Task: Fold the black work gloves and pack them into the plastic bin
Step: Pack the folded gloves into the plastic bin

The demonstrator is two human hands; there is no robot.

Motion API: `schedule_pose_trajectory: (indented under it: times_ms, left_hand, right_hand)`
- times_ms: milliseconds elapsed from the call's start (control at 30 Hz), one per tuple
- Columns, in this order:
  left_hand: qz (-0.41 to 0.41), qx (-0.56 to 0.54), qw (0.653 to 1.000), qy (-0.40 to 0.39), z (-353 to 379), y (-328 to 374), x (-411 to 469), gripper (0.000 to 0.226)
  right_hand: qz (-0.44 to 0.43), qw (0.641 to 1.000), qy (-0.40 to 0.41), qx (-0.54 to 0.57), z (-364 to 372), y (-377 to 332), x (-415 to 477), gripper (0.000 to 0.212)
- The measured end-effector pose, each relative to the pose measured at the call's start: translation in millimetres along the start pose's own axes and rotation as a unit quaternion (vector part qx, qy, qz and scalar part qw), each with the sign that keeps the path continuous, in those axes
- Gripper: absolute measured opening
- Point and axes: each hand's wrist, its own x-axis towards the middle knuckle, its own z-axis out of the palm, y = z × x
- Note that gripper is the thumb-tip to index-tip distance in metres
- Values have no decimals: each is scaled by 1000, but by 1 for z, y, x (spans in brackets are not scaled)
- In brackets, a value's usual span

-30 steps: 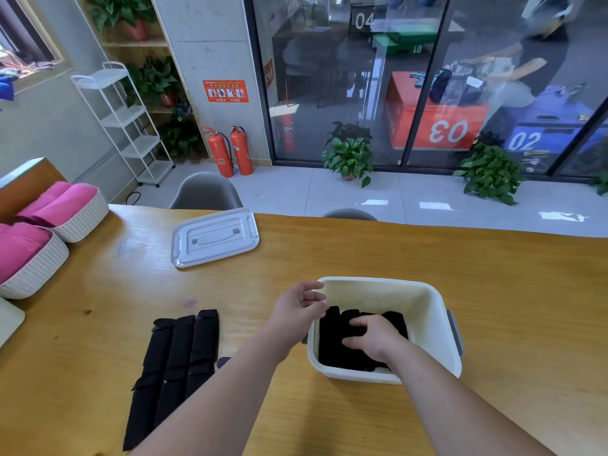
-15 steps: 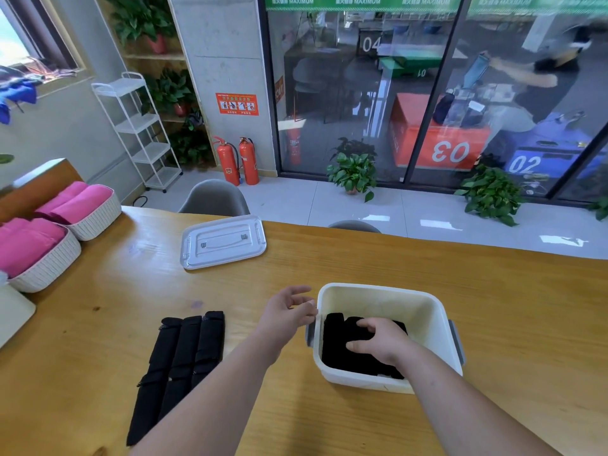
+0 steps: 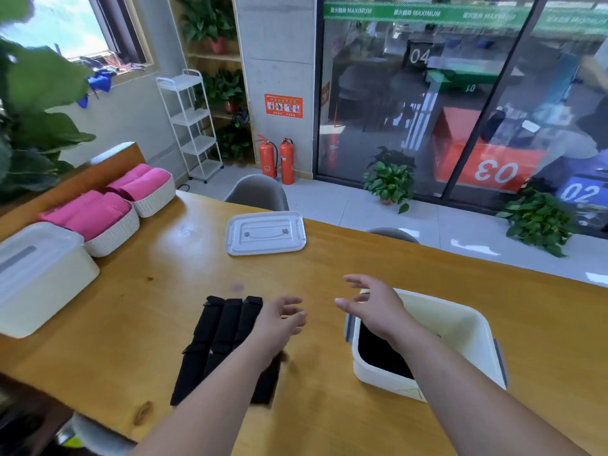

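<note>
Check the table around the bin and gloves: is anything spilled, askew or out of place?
Nothing stands out. The plastic bin stands upright with black gloves inside, its lid lies flat further back on the table, and the unpacked gloves lie in a tidy row. The left hand and right hand hold nothing.

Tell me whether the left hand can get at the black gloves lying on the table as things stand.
Probably yes. The left hand is empty, fingers loose, just above the right side of the gloves, with nothing between them. The right hand is off over the bin, out of the way.
</note>
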Motion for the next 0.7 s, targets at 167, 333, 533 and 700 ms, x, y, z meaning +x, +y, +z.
schedule_pose_trajectory:
  times_ms: [167, 333, 533, 700]
  left_hand:
    - [-25, 35, 998, 53, -41, -26, -8, 31]
    - [-72, 112, 988, 77, -76, -53, -18, 30]
    - [-110, 173, 978, 33, -89, -78, -29, 36]
    - [-120, 202, 972, -6, -88, -88, -27, 42]
  right_hand:
    - [-15, 996, -71, -56, 51, -17, 6, 59]
    - [17, 976, -160, -144, 108, -6, 8, 64]
    - [50, 948, -219, -224, 158, 20, 7, 58]
    - [-4, 925, -260, -278, 178, 24, 7, 58]
